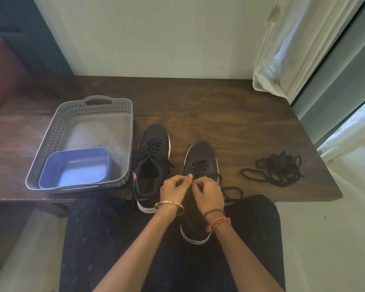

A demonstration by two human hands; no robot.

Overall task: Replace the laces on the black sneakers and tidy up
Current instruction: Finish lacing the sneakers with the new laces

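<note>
- Your left hand (174, 187) and right hand (209, 191) meet over the tongue area of the right-hand black sneaker (200, 163), fingers curled, each pinching the black lace (230, 189) threaded in that shoe.
- The fingertips of both hands almost touch each other just below the lowest visible eyelets; the exact strand each one holds is hidden by the fingers.
- That sneaker points away from you, its toe on the dark wooden surface (219, 106) and its heel end hanging past the near edge over your lap.
- A loop of its lace trails out to the right of your right hand, lying on the surface near the edge.
- The second black sneaker (152, 161) sits just to the left, also toe away from you, already laced, with loose lace ends draped across its opening and its white sole heel at the surface edge.
- A tangled heap of black laces (276, 168) lies well apart to the right, on the surface.
- A grey perforated plastic basket (57, 131) stands to the left, just beside the laced sneaker.
- A blue rectangular container (76, 167) sits in the basket's near corner.
- A pale curtain (293, 49) hangs at the far right corner of the surface.
</note>
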